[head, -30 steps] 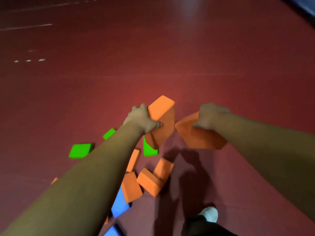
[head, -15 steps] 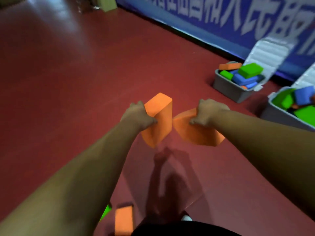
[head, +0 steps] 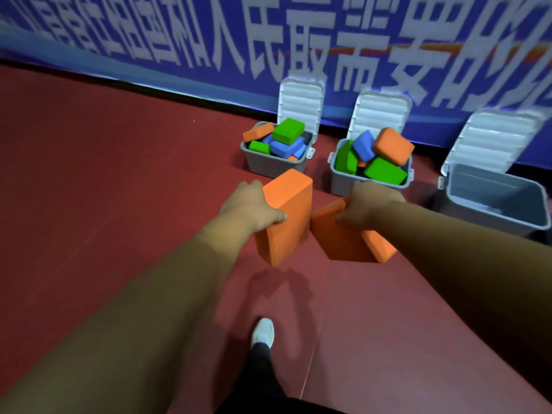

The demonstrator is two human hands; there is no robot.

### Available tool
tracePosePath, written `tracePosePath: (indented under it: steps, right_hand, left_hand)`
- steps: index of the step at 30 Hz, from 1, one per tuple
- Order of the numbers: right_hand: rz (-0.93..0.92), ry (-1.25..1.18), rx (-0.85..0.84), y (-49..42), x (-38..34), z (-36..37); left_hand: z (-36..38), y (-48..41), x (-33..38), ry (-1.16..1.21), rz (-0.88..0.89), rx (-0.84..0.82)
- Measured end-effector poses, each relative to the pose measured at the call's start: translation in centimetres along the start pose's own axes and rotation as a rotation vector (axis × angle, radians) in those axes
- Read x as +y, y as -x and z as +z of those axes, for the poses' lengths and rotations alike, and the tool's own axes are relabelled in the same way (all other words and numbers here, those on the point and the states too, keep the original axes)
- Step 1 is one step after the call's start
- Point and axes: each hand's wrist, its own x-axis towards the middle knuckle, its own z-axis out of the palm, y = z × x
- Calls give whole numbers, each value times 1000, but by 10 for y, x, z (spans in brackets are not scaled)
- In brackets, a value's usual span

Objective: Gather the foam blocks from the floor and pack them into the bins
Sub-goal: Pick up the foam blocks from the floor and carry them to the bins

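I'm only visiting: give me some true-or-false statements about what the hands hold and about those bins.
1. The left hand grips an orange block. True.
2. The right hand holds a green block. False: it grips a second orange block.
3. The leftmost bin holds green, blue and orange blocks. True.
4. The rightmost bin is piled with blocks. False: no blocks show inside it.
5. The lids are shut. False: all three lids stand open.

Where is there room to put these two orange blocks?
The right-hand grey plastic bin, beside the middle grey bin, looks empty, lid up. The middle bin and the left grey bin are heaped with foam blocks above their rims. Bare red floor lies left of the left bin.
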Motion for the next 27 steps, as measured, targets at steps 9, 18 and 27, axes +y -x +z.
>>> tracePosePath:
  steps: [9,18,27]
  right_hand:
    - [194,-68,-63,-126,-8,-27]
    - [472,-177,-84,-186,93,-50]
    - [631,-264,-108,-262,294,-35]
  left_hand:
    - [-5,-176,34,-82,160,-136]
    - [13,-286,171,-171,423,-243]
    - [106,-357,373,-240,572,-363]
